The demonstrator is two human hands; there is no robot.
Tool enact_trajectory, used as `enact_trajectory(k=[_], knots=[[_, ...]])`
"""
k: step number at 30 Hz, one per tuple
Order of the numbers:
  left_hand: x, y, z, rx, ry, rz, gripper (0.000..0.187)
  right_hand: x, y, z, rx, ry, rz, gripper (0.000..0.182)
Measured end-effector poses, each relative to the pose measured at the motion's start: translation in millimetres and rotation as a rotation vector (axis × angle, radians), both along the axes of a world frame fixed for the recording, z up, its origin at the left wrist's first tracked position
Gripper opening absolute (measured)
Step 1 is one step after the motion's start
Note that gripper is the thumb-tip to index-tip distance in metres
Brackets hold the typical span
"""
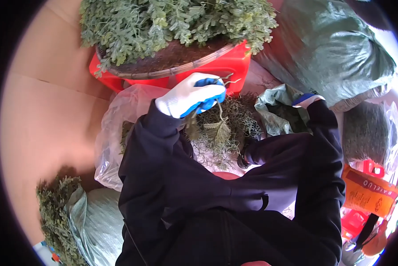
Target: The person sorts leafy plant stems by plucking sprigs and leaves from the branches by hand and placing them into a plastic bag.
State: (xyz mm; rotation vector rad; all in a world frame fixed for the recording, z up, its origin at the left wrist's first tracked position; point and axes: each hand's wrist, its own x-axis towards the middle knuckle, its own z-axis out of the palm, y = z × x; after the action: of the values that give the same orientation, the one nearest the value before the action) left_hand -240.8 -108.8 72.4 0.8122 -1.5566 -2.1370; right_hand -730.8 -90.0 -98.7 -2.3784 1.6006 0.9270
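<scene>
My left hand [192, 95], in a white glove with blue palm and fingers, is closed on a dried plant sprig [219, 129] that hangs below it, with thin stems sticking out past the fingers. Beneath lies a heap of tangled dry plant bits [234, 117] on the floor between my feet. My right hand [306, 100], gloved the same way, is at the mouth of a green woven sack [272, 119]; its fingers are mostly hidden by the sack's edge. A wide basket [163, 66] piled with green sprigs [177, 22] stands on a red stool [239, 64] ahead.
A clear plastic bag [112, 137] stands left. Large green sacks lie at the upper right [327, 48] and lower left [101, 221], the latter beside more sprigs [57, 217]. At right are a dark, full bag [363, 133] and an orange box [367, 190].
</scene>
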Motion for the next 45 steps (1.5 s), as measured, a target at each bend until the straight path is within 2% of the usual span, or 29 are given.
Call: enact_trajectory(k=[2, 4, 5, 7, 8, 10, 12, 13, 14, 16, 20, 22, 24, 25, 26, 27, 28, 29, 30, 32, 33, 34, 36, 37, 38, 39, 42, 44, 45], knots=[[-5, -1, -3, 0.039, 0.016, 0.024, 0.015, 26, -8, 34, -0.211, -0.393, -0.092, 0.041], [-9, -3, -11, 0.054, 0.052, -0.012, 0.015, 97, -1, 100, -0.155, -1.451, -0.488, 0.046], [-11, -3, -14, 0.061, 0.069, -0.032, 0.015, 128, 3, 127, -0.105, -1.512, -0.451, 0.049], [-17, -1, -13, 0.11, 0.083, 0.01, 0.014, 185, 16, 143, 0.08, -1.701, -0.382, 0.054], [-19, 0, -12, 0.134, 0.092, 0.028, 0.014, 210, 24, 145, 0.216, -1.823, -0.346, 0.056], [-21, -2, -17, 0.185, 0.193, 0.099, 0.014, 249, 37, 114, 0.637, -2.165, -0.503, 0.055], [-27, -3, -24, 0.143, 0.252, 0.219, 0.016, 276, 42, 108, 0.599, -2.213, -0.461, 0.052], [-25, -3, -28, 0.147, 0.294, 0.273, 0.017, 282, 33, 116, 0.602, -2.076, -0.578, 0.05], [-25, -1, -27, 0.16, 0.323, 0.303, 0.017, 283, 30, 115, 0.553, -2.133, -0.45, 0.05], [-27, -1, -22, 0.177, 0.384, 0.363, 0.018, 289, 33, 118, 0.649, -2.244, -0.664, 0.049], [-31, -4, -39, 0.213, 0.563, 0.435, 0.022, 299, 30, 97, 0.723, -2.365, -0.78, 0.044], [-38, -3, -44, 0.13, 0.452, 0.513, 0.04, 303, 28, 92, 0.718, -2.342, -0.781, 0.039], [-44, 12, -17, 0.065, 0.233, 0.631, 0.054, 303, 31, 97, 0.737, -2.223, -0.783, 0.027], [-38, 12, -15, -0.103, 0.133, 0.58, 0.07, 300, 29, 95, 0.746, -2.166, -0.768, 0.024], [-33, 10, -15, -0.337, 0.046, 0.648, 0.07, 298, 27, 99, 0.752, -2.108, -0.753, 0.022], [-28, 4, -15, -0.573, -0.041, 0.71, 0.069, 296, 26, 104, 0.71, -2.101, -0.639, 0.02], [-22, -3, -16, -0.811, -0.13, 0.768, 0.069, 294, 27, 111, 0.541, -2.088, -0.519, 0.018], [-16, -10, -17, -0.726, -0.083, 0.762, 0.07, 292, 26, 114, 0.498, -2.145, -0.557, 0.019], [-12, -10, -18, -0.365, -0.045, 0.665, 0.067, 291, 26, 115, 0.456, -2.201, -0.596, 0.019], [-24, 0, -31, -0.139, 0.08, 0.42, 0.068, 292, 27, 108, 0.383, -2.327, -0.747, 0.022], [-32, 11, -39, -0.097, 0.066, 0.295, 0.069, 291, 27, 102, 0.362, -2.381, -0.807, 0.023], [-56, 24, -52, -0.191, 0.207, 0.283, 0.069, 294, 27, 106, 0.223, -2.352, -0.834, 0.021], [-73, 43, -52, 0.038, 0.351, 0.397, 0.056, 281, 22, 110, 0.053, -2.244, -0.6, 0.021], [-70, 41, -50, -0.026, 0.192, 0.322, 0.046, 275, 20, 106, -0.313, -1.972, -0.432, 0.023], [-65, 38, -36, -0.09, 0.034, 0.245, 0.037, 275, 20, 116, -0.348, -1.929, -0.705, 0.024], [-62, 36, -26, -0.156, -0.123, 0.165, 0.029, 263, 15, 115, -0.224, -1.794, -0.854, 0.023], [-61, 42, -19, -0.052, -0.162, 0.068, 0.017, 233, 4, 127, 0.237, -1.949, -1.065, 0.025], [-59, 41, -28, -0.171, -0.134, 0.083, 0.018, 239, 9, 132, 0.441, -2.311, -1.266, 0.026], [-59, 41, -31, -0.191, -0.144, 0.097, 0.019, 250, 13, 148, 0.355, -2.358, -1.492, 0.025]])
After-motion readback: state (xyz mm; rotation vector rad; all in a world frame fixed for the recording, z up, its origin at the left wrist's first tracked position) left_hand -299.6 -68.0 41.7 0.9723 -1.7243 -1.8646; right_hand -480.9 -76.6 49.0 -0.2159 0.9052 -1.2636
